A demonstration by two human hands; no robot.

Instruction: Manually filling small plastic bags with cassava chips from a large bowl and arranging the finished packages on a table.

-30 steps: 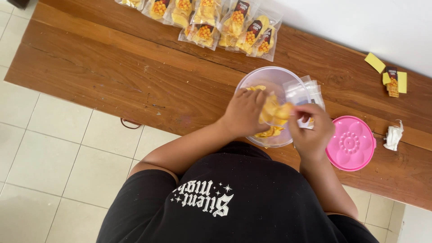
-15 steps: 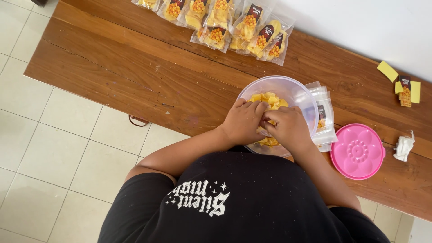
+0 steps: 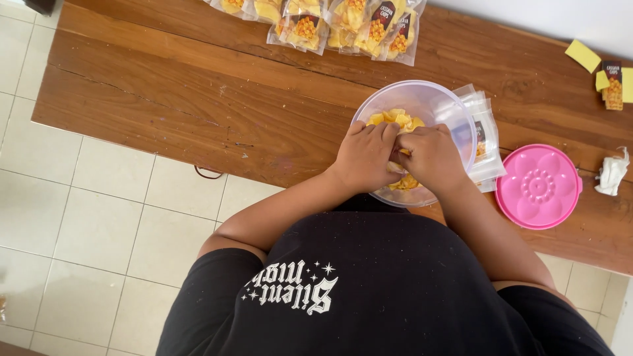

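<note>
Chips (image 3: pixel 395 120) in clear bowl (image 3: pixel 422 95) | both hands inside | labelled packets (image 3: pixel 316 20) along far edge

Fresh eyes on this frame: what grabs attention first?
Both hands, left hand and right hand, meet inside the clear plastic bowl of yellow chips at the near edge of the wooden bench. Next comes the bright pink lid to the bowl's right. Then the row of filled chip packets along the bench's far edge.
</note>
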